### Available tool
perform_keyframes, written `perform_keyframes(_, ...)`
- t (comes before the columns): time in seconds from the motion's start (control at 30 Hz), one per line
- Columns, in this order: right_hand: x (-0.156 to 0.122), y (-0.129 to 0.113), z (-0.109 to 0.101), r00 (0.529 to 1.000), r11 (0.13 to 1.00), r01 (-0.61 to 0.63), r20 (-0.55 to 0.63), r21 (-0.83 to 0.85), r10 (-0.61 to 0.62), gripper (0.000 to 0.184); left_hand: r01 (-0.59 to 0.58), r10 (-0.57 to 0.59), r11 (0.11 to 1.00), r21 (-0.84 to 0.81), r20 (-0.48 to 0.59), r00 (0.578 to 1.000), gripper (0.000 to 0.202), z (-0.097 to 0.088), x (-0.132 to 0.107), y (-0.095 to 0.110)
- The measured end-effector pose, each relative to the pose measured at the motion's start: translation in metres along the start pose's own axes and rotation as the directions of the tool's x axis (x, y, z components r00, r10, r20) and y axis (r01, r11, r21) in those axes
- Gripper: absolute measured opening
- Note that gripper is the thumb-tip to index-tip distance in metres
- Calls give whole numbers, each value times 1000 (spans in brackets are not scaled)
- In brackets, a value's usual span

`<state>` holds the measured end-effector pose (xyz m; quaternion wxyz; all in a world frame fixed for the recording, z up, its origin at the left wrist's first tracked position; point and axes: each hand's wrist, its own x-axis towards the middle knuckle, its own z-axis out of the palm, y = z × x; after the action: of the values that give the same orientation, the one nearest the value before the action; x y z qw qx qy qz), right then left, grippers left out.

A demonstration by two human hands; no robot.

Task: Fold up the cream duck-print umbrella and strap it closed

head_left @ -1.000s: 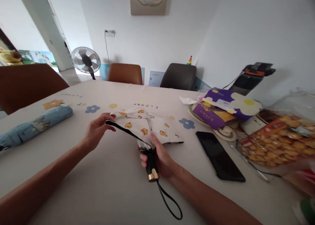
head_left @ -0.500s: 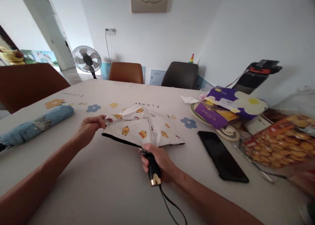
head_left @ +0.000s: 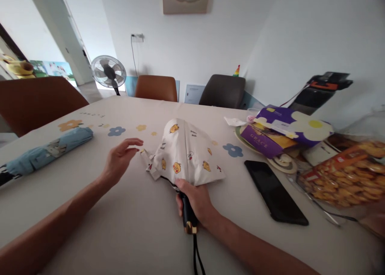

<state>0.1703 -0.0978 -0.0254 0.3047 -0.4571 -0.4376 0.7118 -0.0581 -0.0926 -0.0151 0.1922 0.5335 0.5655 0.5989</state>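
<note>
the white umbrella (head_left: 197,156) is printed with yellow cartoon figures (head_left: 176,168); its handle (head_left: 189,211) is black, ending in gold. the other umbrella (head_left: 45,153) is light blue. the pale surface (head_left: 126,227) bears blue, orange and yellow flowers (head_left: 233,150). the purple box (head_left: 281,116) shows a whitish, yellow-centred flower (head_left: 313,124).

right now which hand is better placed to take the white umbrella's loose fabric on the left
Likely the left hand: its open fingers are right by the loose fabric, while the right hand grips the umbrella.
</note>
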Motion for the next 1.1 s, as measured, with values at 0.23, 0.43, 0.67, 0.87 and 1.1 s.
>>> perform_keyframes(0.23, 0, -2, 0, 1000, 999, -8, 9, -39, 9, 28, 88, -101, 994, 72, 213, 972, 21, 31, -14, 25)
perform_keyframes(0.43, -3, -4, 2, 1000, 994, -5, -19, -108, 3, 27, 255, -274, 960, 114, 212, 938, 40, 69, -6, 43)
perform_keyframes(0.67, 0, 0, -2, 999, 993, 2, 43, -122, 3, 30, 566, -434, 806, -172, 478, 764, 40, 89, -4, 51)
perform_keyframes(0.87, -2, -1, -7, 992, 994, -25, 120, -109, 38, 31, 755, -451, 488, -437, 615, 647, 37, 100, 3, 53)
perform_keyframes(1.1, 4, 0, -8, 968, 1000, 10, 253, -4, -9, 24, 737, -551, 403, -543, 499, 669, 38, 101, 8, 46)
